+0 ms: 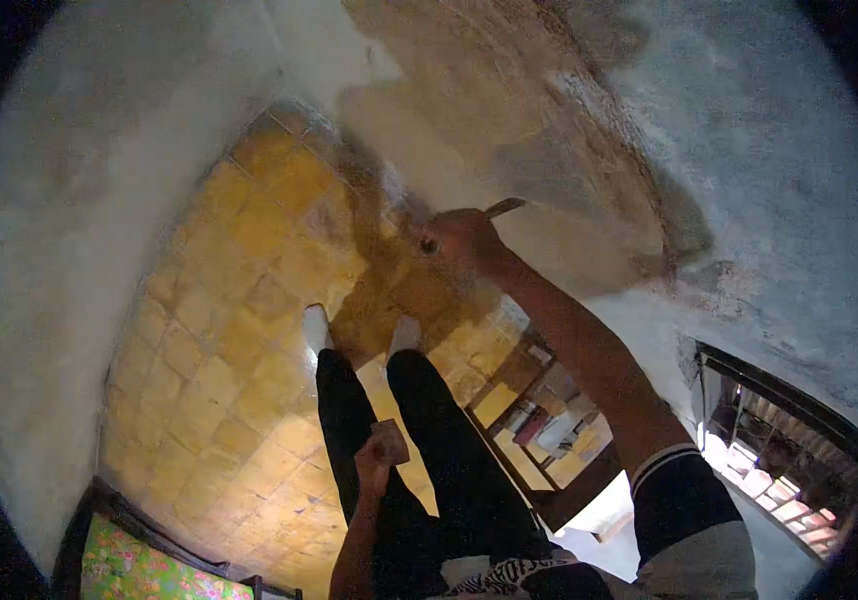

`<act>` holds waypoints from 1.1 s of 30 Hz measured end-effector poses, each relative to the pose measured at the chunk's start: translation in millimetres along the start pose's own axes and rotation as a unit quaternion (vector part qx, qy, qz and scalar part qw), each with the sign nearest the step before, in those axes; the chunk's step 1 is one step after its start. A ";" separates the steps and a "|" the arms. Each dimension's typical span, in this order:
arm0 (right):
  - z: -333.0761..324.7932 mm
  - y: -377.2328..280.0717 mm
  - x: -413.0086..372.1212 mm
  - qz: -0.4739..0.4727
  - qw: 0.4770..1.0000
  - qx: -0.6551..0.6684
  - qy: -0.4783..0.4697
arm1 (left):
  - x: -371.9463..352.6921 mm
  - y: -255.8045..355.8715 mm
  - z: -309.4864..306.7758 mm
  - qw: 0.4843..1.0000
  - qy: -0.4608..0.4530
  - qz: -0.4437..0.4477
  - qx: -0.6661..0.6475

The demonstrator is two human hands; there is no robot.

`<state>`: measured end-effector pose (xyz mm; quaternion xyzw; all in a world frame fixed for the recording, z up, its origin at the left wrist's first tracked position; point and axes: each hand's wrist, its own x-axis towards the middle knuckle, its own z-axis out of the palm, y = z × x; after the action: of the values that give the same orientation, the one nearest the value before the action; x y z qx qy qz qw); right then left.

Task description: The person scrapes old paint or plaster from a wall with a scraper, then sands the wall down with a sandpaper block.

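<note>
My right hand [461, 240] is raised at the centre, near the wall [549, 240], with its fingers wrapped round a tool. A flat dark blade [505, 207] sticks out past the hand on the right; the rest of the tool is mostly hidden. Lower down, in front of my legs, my left hand [374, 455] pinches a small, flat, pinkish-brown piece [390, 441].
Yellow floor tiles [219, 340] lie under my feet. The wall has brown, patchy areas. A wooden frame with shelves and objects [549, 425] stands at lower right, beside a barred window [779, 440]. Flowered green cloth [154, 565] is at lower left.
</note>
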<state>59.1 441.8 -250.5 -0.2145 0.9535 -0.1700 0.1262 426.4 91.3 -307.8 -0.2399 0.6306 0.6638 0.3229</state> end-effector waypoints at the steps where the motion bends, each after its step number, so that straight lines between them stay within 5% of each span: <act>1: 9.1 -4.1 1.4 -0.024 1.000 0.005 -0.016 | -1.0 -15.2 -7.6 0.998 0.009 0.000 0.060; 4: 23.4 -5.2 -6.1 -0.138 0.982 -0.038 0.120 | -2.3 12.6 -2.0 0.992 0.032 -0.057 0.104; 6: 22.3 8.0 -4.7 -0.018 1.000 -0.017 0.013 | -8.7 27.6 3.1 0.992 0.030 -0.078 0.093; 8: 25.7 9.3 1.1 -0.006 1.000 0.007 -0.004 | -5.9 23.1 0.5 0.995 0.016 -0.053 0.084; 11: 28.2 -0.6 -2.9 -0.065 0.997 0.003 0.051 | -6.7 11.0 -2.1 0.996 0.028 -0.052 0.060; 14: 6.8 7.9 -1.6 -0.011 0.998 -0.064 0.027 | -7.2 57.6 5.0 0.987 -0.006 -0.031 0.160; 17: -1.9 -16.8 8.6 -0.039 0.999 -0.033 0.001 | -8.2 6.0 -1.8 0.998 0.039 -0.036 0.045; 23: 16.5 8.6 1.1 -0.022 0.998 -0.058 0.023 | -6.8 29.7 1.0 0.989 0.011 -0.068 0.130; 26: 0.1 -8.9 9.4 -0.007 0.999 -0.042 0.000 | -6.6 -7.0 -10.1 0.997 0.007 -0.035 0.072; 29: -14.9 3.2 11.7 0.013 0.999 -0.049 0.012 | -8.4 56.8 8.5 0.995 0.005 -0.054 0.082; 33: -4.8 -8.2 25.8 0.036 0.998 -0.032 -0.033 | -6.8 32.4 5.4 0.997 0.024 -0.065 0.034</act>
<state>38.0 424.4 -247.3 -0.1892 0.9610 -0.1275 0.1564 407.7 95.9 -280.3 -0.2855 0.6436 0.6131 0.3582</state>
